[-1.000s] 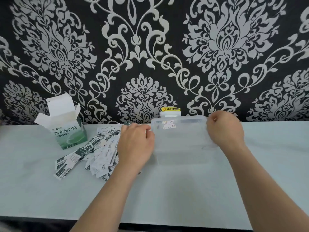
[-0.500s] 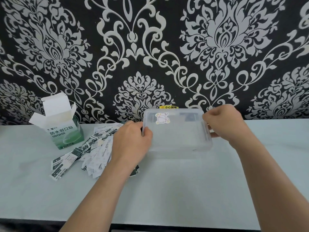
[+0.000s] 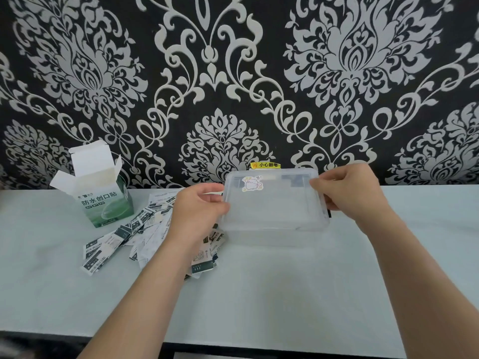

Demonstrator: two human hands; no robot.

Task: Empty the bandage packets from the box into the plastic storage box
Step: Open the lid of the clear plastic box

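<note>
Storage box (image 3: 272,211) gripped at side edges by left hand (image 3: 199,211), right hand (image 3: 347,193); packets (image 3: 124,237) heaped beside left edge.

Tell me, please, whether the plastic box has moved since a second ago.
Yes. The plastic box rose; its top edge now meets the yellow label.

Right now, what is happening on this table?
A person grips the clear plastic box with both hands: left hand on its left side, right hand on its right. The bandage packets lie loose on the table beside the open green carton; none shows inside the plastic box.
</note>
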